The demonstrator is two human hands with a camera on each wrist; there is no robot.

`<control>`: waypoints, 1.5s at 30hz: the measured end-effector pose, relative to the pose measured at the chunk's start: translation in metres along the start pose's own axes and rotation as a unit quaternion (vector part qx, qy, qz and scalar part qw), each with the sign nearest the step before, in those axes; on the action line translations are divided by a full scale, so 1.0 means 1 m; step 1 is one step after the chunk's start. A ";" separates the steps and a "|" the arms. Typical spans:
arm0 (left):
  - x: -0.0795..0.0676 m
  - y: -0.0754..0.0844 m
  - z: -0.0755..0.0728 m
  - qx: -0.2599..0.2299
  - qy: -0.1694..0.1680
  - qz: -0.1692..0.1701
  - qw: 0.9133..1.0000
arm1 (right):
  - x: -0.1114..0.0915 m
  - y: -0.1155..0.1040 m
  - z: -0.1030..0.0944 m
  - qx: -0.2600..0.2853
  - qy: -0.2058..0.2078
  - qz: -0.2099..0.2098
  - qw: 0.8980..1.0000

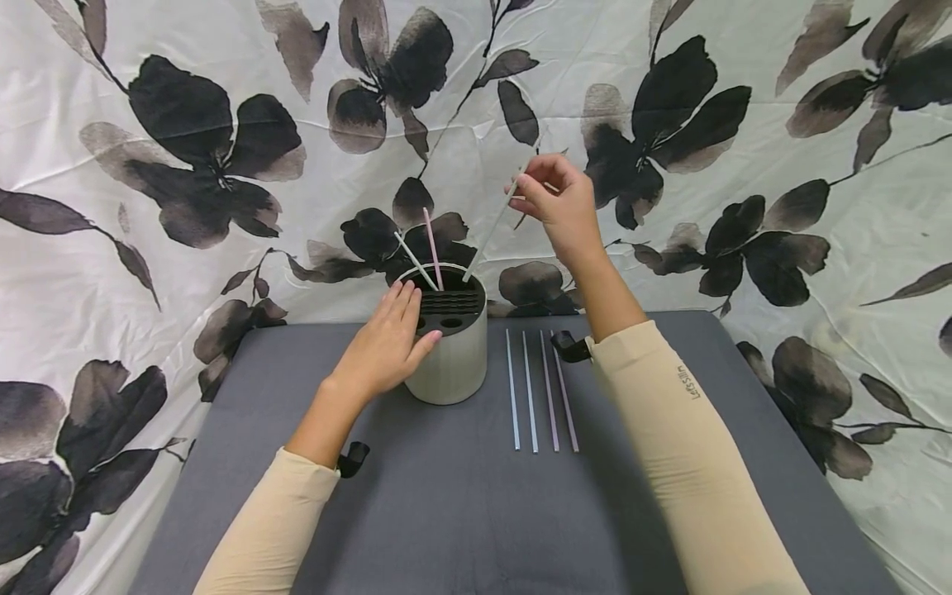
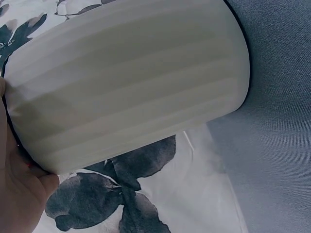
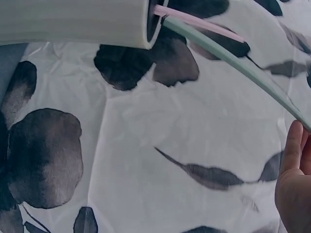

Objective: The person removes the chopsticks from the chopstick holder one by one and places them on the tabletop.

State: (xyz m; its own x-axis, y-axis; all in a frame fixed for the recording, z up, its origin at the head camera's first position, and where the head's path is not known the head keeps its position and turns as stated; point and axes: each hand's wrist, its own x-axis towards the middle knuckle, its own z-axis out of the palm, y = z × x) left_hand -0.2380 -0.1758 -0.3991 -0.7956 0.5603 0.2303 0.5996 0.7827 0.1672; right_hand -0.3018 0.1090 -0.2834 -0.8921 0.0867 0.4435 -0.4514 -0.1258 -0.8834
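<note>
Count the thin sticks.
7: two blue sticks and two purple sticks on the table, a pink stick and a whitish stick in the holder, a green stick in the right hand. More may be hidden inside.

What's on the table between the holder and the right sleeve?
Four thin sticks, two bluish and two pinkish, lie side by side between the holder and the right sleeve; the head view shows this.

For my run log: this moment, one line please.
left hand: rests on holder | right hand: pinches green stick, lower end at holder's opening | holder: pink stick, pale stick | table: four sticks
</note>
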 end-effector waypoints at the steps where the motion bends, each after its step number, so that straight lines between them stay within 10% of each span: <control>1: 0.001 0.000 0.001 0.001 0.001 -0.001 1.000 | 0.001 -0.001 -0.003 0.006 0.004 -0.003 1.000; 11: 0.008 0.000 0.009 0.008 0.018 -0.007 1.000 | 0.003 0.000 -0.045 0.040 0.023 -0.020 0.999; 28: 0.013 0.004 0.012 0.009 0.014 -0.024 1.000 | -0.027 0.070 -0.123 -0.080 0.007 0.040 0.996; 45: 0.003 0.004 0.001 -0.003 0.003 -0.002 1.000 | -0.095 0.125 -0.179 -0.208 -0.007 0.181 0.961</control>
State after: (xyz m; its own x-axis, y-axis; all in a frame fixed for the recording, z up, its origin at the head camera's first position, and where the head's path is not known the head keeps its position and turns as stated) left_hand -0.2381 -0.1706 -0.3988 -0.7977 0.5555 0.2348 0.5967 0.7835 0.1736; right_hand -0.2696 0.2615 -0.4629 -0.9907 0.0979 0.0946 -0.0662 0.2609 -0.9631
